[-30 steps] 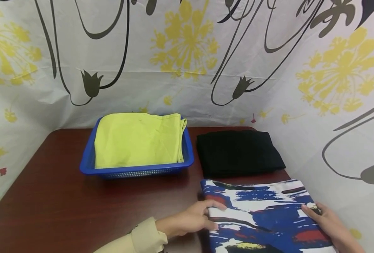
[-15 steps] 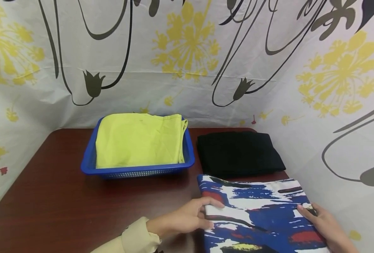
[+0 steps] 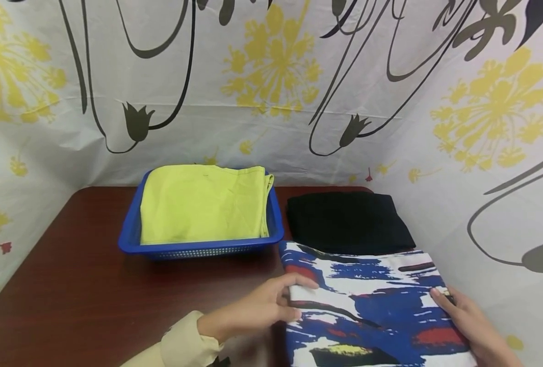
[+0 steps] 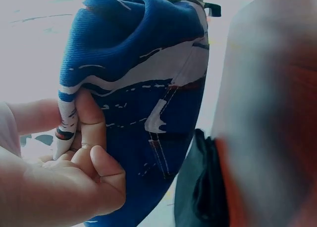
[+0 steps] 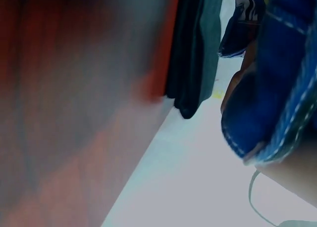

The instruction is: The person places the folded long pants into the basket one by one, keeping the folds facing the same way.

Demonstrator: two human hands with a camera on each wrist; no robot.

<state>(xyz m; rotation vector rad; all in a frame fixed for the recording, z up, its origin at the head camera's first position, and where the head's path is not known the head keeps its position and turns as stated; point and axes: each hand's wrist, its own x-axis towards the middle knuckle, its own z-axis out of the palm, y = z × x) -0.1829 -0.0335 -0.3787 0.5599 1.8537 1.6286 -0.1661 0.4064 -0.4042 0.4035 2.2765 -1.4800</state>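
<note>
Both hands, left hand [image 3: 257, 308] and right hand [image 3: 470, 321], grasp the patterned cloth [image 3: 367, 311], which has slid closer to the blue basket [image 3: 198, 248], apparently heading there

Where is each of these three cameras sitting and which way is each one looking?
Head: worn on the head, looking forward and down at the table; left hand and right hand show.
Left wrist: beside the left hand, facing the patterned cloth its fingers pinch.
Right wrist: low by the table edge, facing the black cloth; little of the hand shows.
All share the patterned cloth.
</note>
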